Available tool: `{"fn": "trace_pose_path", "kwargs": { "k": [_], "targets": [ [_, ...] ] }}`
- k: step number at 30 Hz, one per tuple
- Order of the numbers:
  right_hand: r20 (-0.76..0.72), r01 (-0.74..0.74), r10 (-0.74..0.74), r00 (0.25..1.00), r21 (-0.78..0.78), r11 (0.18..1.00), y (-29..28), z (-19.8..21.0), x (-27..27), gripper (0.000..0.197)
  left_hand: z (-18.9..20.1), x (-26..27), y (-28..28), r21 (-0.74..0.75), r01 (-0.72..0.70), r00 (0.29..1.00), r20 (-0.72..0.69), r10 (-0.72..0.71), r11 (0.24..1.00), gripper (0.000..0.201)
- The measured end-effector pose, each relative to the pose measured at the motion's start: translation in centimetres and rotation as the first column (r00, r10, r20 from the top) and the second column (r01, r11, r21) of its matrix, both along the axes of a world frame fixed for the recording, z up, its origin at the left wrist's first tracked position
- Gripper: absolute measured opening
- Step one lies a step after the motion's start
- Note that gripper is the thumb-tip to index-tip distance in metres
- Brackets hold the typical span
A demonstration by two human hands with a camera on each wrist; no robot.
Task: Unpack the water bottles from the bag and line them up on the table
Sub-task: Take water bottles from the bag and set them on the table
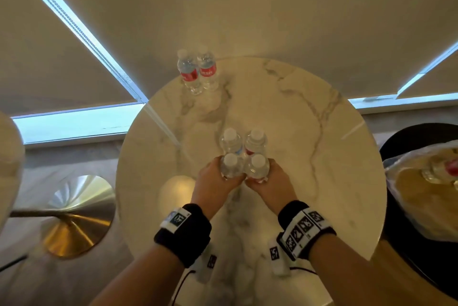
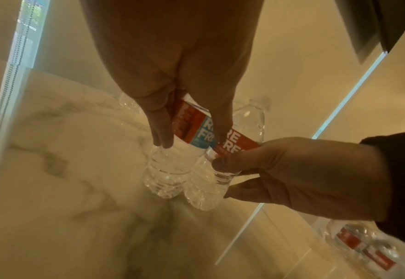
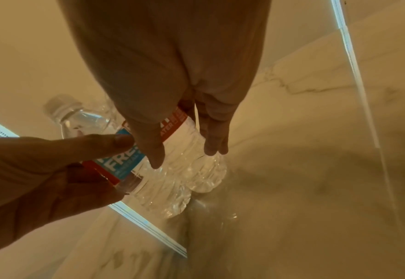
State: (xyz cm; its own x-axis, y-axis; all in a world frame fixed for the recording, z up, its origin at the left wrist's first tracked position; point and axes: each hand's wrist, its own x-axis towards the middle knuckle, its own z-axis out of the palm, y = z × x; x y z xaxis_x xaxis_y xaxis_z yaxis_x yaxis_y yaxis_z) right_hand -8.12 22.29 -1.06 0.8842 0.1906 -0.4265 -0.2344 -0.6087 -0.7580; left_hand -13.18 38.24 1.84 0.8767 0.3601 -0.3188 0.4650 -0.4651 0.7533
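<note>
Water bottles (image 1: 244, 157): four clustered mid-surface (image 1: 309, 132), two more (image 1: 198, 71) at far edge.
Left hand (image 1: 218, 179): grip wraps near-left bottle.
Right hand (image 1: 269, 181): grip wraps near-right bottle; likely squaring rows.
Bag (image 1: 426, 181): right, bottles remain.

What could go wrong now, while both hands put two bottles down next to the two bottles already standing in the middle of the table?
1. The left hand and right hand set their bottles tight against the two standing bottles; a nudge might topple those.
2. The far pair of bottles stands close to the table rim, so a jolt might send them off.
</note>
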Motion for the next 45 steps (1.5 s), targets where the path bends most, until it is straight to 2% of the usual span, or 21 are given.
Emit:
{"fn": "trace_pose_path", "kwargs": {
  "k": [2, 4, 7, 9, 10, 12, 14, 17, 19, 22, 24, 26, 28, 31, 33, 36, 38, 40, 41, 43, 45],
  "targets": [
    [-0.027, -0.057, 0.057, 0.998, 0.003, 0.998, -1.1, 0.2, 0.2, 0.074, 0.3, 0.0, -0.3, 0.05, 0.004, 1.0, -0.017, -0.004, 0.999, 0.055],
    [-0.054, -0.131, 0.128, 0.99, -0.052, 0.99, -2.9, 0.9, 0.1, 0.079, 0.3, -0.5, -0.3, 0.155, 0.077, 0.985, -0.168, -0.051, 0.985, 0.051],
    [0.006, -0.139, 0.141, 0.99, -0.127, 0.982, -7.9, 1.5, 0.0, 0.058, -0.3, -1.8, -0.8, 0.349, 0.354, 0.847, -0.513, -0.139, 0.868, 0.058],
    [0.07, -0.064, 0.077, 0.995, -0.175, 0.983, -12.7, 1.5, 0.3, 0.043, -0.3, -2.4, -2.8, 0.385, 0.497, 0.78, -0.591, -0.206, 0.778, 0.057],
    [0.099, -0.005, 0.025, 0.995, -0.194, 0.981, -15.3, 1.5, 0.6, 0.037, 0.1, -2.2, -4.3, 0.366, 0.541, 0.759, -0.6, -0.253, 0.757, 0.056],
    [0.133, 0.155, -0.128, 0.983, -0.226, 0.962, -20.8, 1.3, 1.5, 0.029, 1.0, -1.0, -8.4, 0.289, 0.605, 0.724, -0.588, -0.361, 0.742, 0.051],
    [0.149, 0.334, -0.304, 0.941, -0.259, 0.906, -26.4, 1.1, 2.8, 0.023, 2.0, 1.3, -13.8, 0.238, 0.686, 0.684, -0.532, -0.499, 0.688, 0.046],
    [0.143, 0.549, -0.534, 0.833, -0.324, 0.771, -34.0, -0.3, 5.2, 0.028, 2.5, 5.6, -22.6, 0.253, 0.764, 0.642, -0.389, -0.661, 0.594, 0.047],
    [0.097, 0.666, -0.671, 0.735, -0.289, 0.688, -38.1, -1.6, 6.9, 0.029, 1.9, 9.0, -28.6, 0.265, 0.792, 0.609, -0.274, -0.745, 0.55, 0.045],
    [0.065, 0.778, -0.79, 0.609, -0.24, 0.58, -42.5, -3.3, 9.4, 0.044, -0.3, 14.1, -37.5, 0.256, 0.847, 0.512, -0.154, -0.845, 0.466, 0.038],
    [0.1, 0.824, -0.83, 0.549, -0.235, 0.516, -44.8, -4.2, 11.2, 0.053, -3.1, 17.1, -42.7, 0.288, 0.881, 0.425, -0.134, -0.895, 0.376, 0.049],
    [0.112, 0.79, -0.805, 0.582, -0.315, 0.527, -46.3, -4.7, 12.8, 0.052, -5.9, 19.6, -46.6, 0.313, 0.888, 0.396, -0.143, -0.907, 0.338, 0.062],
    [0.117, 0.747, -0.77, 0.627, -0.372, 0.551, -47.6, -5.1, 14.0, 0.053, -8.1, 21.7, -49.5, 0.299, 0.868, 0.444, -0.106, -0.89, 0.397, 0.055],
    [0.05, 0.784, -0.825, 0.564, -0.346, 0.515, -48.8, -5.5, 14.9, 0.066, -10.0, 23.8, -52.0, 0.233, 0.805, 0.553, 0.036, -0.832, 0.545, 0.036],
    [0.063, 0.771, -0.814, 0.577, -0.371, 0.518, -49.2, -5.6, 14.8, 0.066, -10.6, 24.5, -52.7, 0.259, 0.796, 0.552, 0.06, -0.832, 0.547, 0.035],
    [0.094, 0.719, -0.749, 0.655, -0.382, 0.581, -48.7, -6.1, 13.7, 0.059, -11.4, 24.2, -52.2, 0.251, 0.813, 0.526, 0.071, -0.847, 0.526, 0.037],
    [0.13, 0.665, -0.674, 0.727, -0.378, 0.644, -47.5, -5.4, 12.5, 0.056, -10.8, 23.3, -51.1, 0.164, 0.834, 0.518, 0.092, -0.85, 0.526, 0.054],
    [0.181, 0.677, -0.662, 0.727, -0.348, 0.648, -45.6, -3.7, 11.1, 0.052, -9.2, 21.8, -49.0, 0.183, 0.824, 0.533, 0.069, -0.843, 0.536, 0.069],
    [0.223, 0.677, -0.641, 0.735, -0.307, 0.669, -44.4, -2.5, 10.3, 0.052, -8.2, 21.0, -47.6, 0.156, 0.809, 0.564, 0.068, -0.823, 0.567, 0.072],
    [0.319, 0.602, -0.517, 0.794, -0.301, 0.739, -42.0, -0.4, 8.6, 0.054, -5.2, 18.9, -44.0, 0.066, 0.789, 0.602, 0.114, -0.791, 0.61, 0.071],
    [0.276, 0.565, -0.5, 0.821, -0.265, 0.782, -39.1, 2.2, 6.6, 0.053, -2.4, 16.2, -39.8, -0.014, 0.749, 0.656, 0.147, -0.74, 0.662, 0.061]
  ]
}}
